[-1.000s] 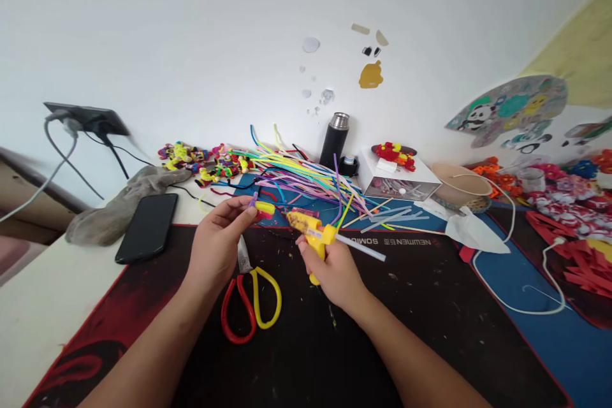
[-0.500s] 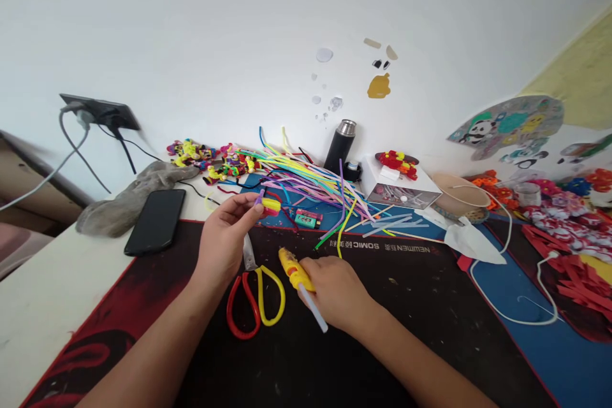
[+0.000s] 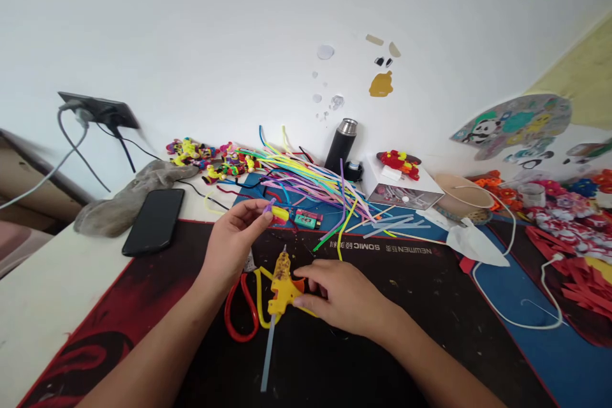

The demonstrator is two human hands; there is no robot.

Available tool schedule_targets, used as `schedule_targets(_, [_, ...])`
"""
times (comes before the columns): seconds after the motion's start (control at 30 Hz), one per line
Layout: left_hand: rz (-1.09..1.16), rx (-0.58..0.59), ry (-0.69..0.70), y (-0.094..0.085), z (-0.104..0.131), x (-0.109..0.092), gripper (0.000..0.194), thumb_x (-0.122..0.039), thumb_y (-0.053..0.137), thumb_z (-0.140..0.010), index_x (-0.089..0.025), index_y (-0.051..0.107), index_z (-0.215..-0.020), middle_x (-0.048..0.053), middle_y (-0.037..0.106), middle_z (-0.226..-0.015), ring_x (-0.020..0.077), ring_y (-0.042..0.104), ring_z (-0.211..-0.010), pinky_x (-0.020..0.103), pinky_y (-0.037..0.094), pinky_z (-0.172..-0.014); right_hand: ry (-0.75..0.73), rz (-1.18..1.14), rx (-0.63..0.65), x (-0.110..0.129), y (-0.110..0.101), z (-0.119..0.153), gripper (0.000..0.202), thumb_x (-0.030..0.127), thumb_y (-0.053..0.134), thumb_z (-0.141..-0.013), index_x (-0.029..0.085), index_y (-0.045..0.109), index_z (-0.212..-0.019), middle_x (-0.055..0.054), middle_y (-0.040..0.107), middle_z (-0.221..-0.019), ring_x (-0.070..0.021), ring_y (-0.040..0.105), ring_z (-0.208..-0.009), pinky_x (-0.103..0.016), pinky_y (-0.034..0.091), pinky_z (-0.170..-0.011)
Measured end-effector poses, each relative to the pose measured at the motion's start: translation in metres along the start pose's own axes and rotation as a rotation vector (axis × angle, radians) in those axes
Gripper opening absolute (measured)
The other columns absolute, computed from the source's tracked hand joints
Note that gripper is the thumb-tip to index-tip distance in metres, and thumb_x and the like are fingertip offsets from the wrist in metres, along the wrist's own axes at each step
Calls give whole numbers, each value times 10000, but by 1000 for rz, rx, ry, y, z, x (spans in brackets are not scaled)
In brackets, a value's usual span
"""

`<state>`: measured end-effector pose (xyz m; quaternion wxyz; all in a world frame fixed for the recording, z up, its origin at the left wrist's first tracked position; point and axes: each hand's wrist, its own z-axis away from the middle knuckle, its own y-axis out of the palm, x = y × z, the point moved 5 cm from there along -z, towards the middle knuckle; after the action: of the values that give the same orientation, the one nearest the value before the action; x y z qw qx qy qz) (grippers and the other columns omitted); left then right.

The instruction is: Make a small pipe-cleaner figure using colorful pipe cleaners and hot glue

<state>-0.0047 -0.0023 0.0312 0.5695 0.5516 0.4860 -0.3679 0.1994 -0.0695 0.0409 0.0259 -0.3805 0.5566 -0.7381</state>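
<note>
Pinched between the thumb and fingertips of my left hand (image 3: 234, 236) is a small purple, yellow and pink fuzzy piece (image 3: 278, 213), perhaps made of pipe cleaner. My right hand (image 3: 347, 296) is curled loosely at the handle of a yellow glue gun (image 3: 283, 284), its thumb on the handle and its index finger by the orange trigger. The gun's stained nozzle points away from me, and a clear glue stick (image 3: 268, 357) sticks out of its back. Scissors with red and yellow handles (image 3: 229, 312) lie partly behind the gun. A lighter (image 3: 308, 220) lies just beyond.
A heap of coloured pipe cleaners (image 3: 306, 175) spreads along the back, with small fuzzy figures (image 3: 191, 152) beside it. A black thermos (image 3: 340, 146) and a white box (image 3: 404, 188) stand near the wall. A phone (image 3: 153, 222) lies left; a white cable (image 3: 492, 312) loops right.
The glue gun has turned so that its nozzle points away and its side shows, and my right hand's grip has loosened. My left hand has moved slightly right with the fuzzy piece.
</note>
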Motion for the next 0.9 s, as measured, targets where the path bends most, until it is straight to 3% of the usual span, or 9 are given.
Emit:
schedule_targets(0.2, [-51,38,-34,6,4,1,340,-428,950,-732,-212,814,-956,57,798,-966,218,725,-882,312,569,-829,104,-408,-347,-23,-9,-15,227,410,691,-1005,242,817,-1091,-22,744,-839,-174,632,-702,-299,466,-675])
schedule_targets(0.3, [-65,69,-67,10,6,1,363,-462,954,-717,-214,801,-933,56,805,-926,233,745,-866,341,586,-847,125,-611,-489,-24,-16,-29,237,420,670,-1009,236,811,-1060,-11,703,-793,-169,584,-677,-289,442,-636])
schedule_targets(0.43, [-95,113,-92,14,8,2,408,-505,948,-710,-206,793,-939,67,808,-915,249,759,-858,369,599,-854,137,-708,-638,-21,-20,-44,252,436,687,-991,229,808,-1068,-20,706,-822,-164,532,-658,-293,426,-628])
schedule_targets(0.7, [-242,230,-75,22,14,4,370,-511,916,-769,-219,795,-962,73,805,-958,255,753,-875,355,607,-817,81,-730,-635,-20,-11,-43,333,401,672,-1007,238,783,-1275,21,607,-713,-164,527,-637,-311,458,-654])
schedule_targets(0.9, [-295,265,-79,23,16,4,366,-523,895,-793,-225,803,-984,78,808,-995,259,754,-889,342,607,-810,58,-710,-606,-23,-8,-40,277,408,661,-1034,258,814,-1211,-52,788,-982,-218,719,-894,-341,560,-796])
